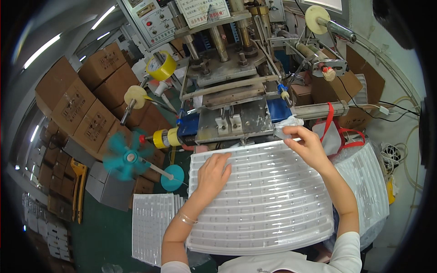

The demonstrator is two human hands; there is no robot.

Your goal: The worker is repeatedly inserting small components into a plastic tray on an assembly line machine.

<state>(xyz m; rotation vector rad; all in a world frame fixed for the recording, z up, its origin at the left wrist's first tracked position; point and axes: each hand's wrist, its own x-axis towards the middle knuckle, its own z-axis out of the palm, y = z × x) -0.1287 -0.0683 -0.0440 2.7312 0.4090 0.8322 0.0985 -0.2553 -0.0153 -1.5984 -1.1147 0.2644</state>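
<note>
A large white ribbed plastic tray (261,200) lies in front of me, with rows of small pieces under shiny clear plastic. My left hand (211,175) rests on its far left part, fingers stretched out and holding nothing. At the tray's far right corner, my right hand (307,145) has its thumb and forefinger brought together. It is beside a crumpled white cloth or film (289,125); what is between those fingertips is too small to tell. Just beyond the tray's far edge stands a press machine with a metal bed plate (236,122).
Similar white trays (152,223) are stacked at lower left, and more trays (364,191) lie at right near a red-handled bag (334,136). A teal fan (130,157), blurred by spinning, stands left. Cardboard boxes (75,102) are piled behind it. A yellow tape roll (161,67) hangs beside the press.
</note>
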